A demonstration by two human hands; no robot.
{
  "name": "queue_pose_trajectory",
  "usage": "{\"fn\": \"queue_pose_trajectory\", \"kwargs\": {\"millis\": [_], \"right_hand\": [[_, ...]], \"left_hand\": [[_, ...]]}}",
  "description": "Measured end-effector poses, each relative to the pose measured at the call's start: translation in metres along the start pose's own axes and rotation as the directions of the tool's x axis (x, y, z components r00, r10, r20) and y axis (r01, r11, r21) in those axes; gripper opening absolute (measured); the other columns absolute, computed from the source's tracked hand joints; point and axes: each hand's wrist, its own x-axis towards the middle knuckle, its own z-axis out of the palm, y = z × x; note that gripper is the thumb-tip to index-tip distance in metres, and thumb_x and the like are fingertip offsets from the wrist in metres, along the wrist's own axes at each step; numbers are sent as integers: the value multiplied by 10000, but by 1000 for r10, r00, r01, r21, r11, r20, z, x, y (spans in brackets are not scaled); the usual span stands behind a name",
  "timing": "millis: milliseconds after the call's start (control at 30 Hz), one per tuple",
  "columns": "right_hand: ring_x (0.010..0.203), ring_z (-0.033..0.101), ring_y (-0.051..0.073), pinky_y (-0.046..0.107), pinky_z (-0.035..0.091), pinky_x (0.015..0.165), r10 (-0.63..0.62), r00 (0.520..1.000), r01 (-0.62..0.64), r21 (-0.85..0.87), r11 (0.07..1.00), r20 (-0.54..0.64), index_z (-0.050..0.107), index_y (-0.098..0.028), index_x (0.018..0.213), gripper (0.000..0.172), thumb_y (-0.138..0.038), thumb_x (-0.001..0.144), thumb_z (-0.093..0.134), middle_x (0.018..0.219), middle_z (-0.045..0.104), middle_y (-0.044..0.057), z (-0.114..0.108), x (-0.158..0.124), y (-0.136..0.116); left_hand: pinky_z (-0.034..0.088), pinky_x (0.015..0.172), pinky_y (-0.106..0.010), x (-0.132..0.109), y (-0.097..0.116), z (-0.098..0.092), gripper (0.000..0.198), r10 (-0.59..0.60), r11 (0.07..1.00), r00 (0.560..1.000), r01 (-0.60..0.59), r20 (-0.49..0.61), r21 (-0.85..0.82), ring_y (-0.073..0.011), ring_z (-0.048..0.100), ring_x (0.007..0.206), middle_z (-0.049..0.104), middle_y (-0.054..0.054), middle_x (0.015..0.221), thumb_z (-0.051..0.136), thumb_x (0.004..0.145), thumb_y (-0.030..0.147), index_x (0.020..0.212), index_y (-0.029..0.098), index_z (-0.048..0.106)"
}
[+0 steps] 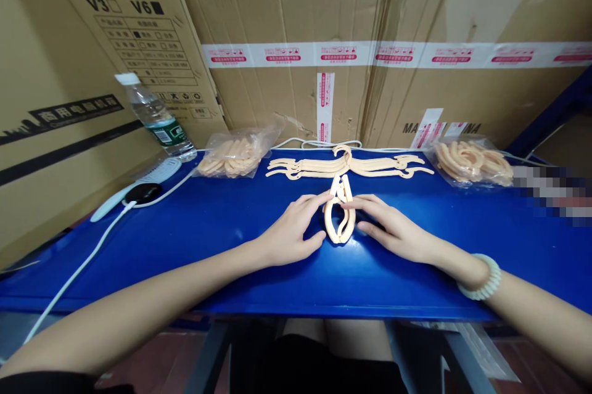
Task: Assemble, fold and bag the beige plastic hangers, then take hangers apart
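A small stack of cream plastic clip pieces (340,216) lies on the blue table (222,215) in the middle. My left hand (291,230) presses its forefinger and thumb against the left side of the pieces. My right hand (393,229) touches their right side with fingers stretched flat. Both hands squeeze the pieces between them from the sides. Just behind lies a pile of cream plastic hangers (346,166), laid flat with arms to left and right.
A clear bag of cream parts (234,155) sits at the back left, another bag (474,161) at the back right. A water bottle (157,116), a white handheld device (139,187) and its white cable (78,270) lie at the left. Cardboard boxes (324,30) wall the back.
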Motion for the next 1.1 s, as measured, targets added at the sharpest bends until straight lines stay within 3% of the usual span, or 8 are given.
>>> {"fn": "queue_pose_trajectory", "kwargs": {"millis": [167, 233, 400, 533, 633, 1100], "right_hand": [[1465, 359, 301, 581, 372, 1166, 6, 996, 11, -207, 978, 84, 346, -291, 1553, 535, -390, 1037, 449, 1551, 455, 110, 3, 0, -1], [1454, 378, 311, 580, 386, 1154, 9, 997, 10, -241, 971, 79, 341, -282, 1555, 553, -405, 1031, 465, 1550, 457, 118, 2, 0, -2], [1190, 588, 287, 515, 521, 1004, -7, 998, -8, -255, 967, -58, 495, -246, 1444, 450, -368, 1011, 513, 1311, 634, 125, -7, 1, -6], [1129, 577, 275, 490, 521, 976, -77, 997, 68, -277, 958, -22, 662, -228, 1233, 280, -294, 1008, 510, 1119, 694, 100, -13, 0, -7], [1192, 545, 272, 494, 489, 1033, -104, 994, 109, -276, 955, 31, 682, -225, 1206, 269, -263, 1007, 505, 1148, 687, 100, -12, -1, -7], [1273, 544, 290, 514, 466, 1087, -27, 999, 36, -295, 955, 33, 622, -255, 1360, 383, -354, 1006, 517, 1367, 587, 130, -12, -2, -1]], "left_hand": [[363, 1171, -560, 1, 0, 2, 629, -7, 998, 999, 5, 37, 62, -320, 405, 1445, 420, -137, 1580, 593, 928, 269, 1509, 229, 356], [362, 1174, -545, 0, 0, 2, 621, 23, 997, 999, -25, 36, 67, -308, 409, 1442, 425, -128, 1577, 589, 940, 275, 1510, 245, 346], [407, 1130, -518, -2, 1, 2, 502, 4, 995, 1000, -2, -21, 98, -299, 483, 1356, 520, -139, 1465, 593, 938, 275, 1414, 217, 441], [455, 1053, -487, -3, 1, 2, 308, -22, 990, 999, 28, -41, 141, -278, 567, 1209, 623, -111, 1288, 595, 937, 282, 1230, 199, 550], [456, 1035, -465, -3, 1, 1, 235, 1, 986, 1000, 3, -28, 165, -266, 577, 1188, 657, -79, 1252, 596, 939, 271, 1165, 214, 579], [389, 1129, -520, -5, -6, 2, 412, 3, 972, 1000, -4, 3, 236, -302, 507, 1337, 587, -122, 1435, 565, 954, 306, 1346, 184, 531]]}}
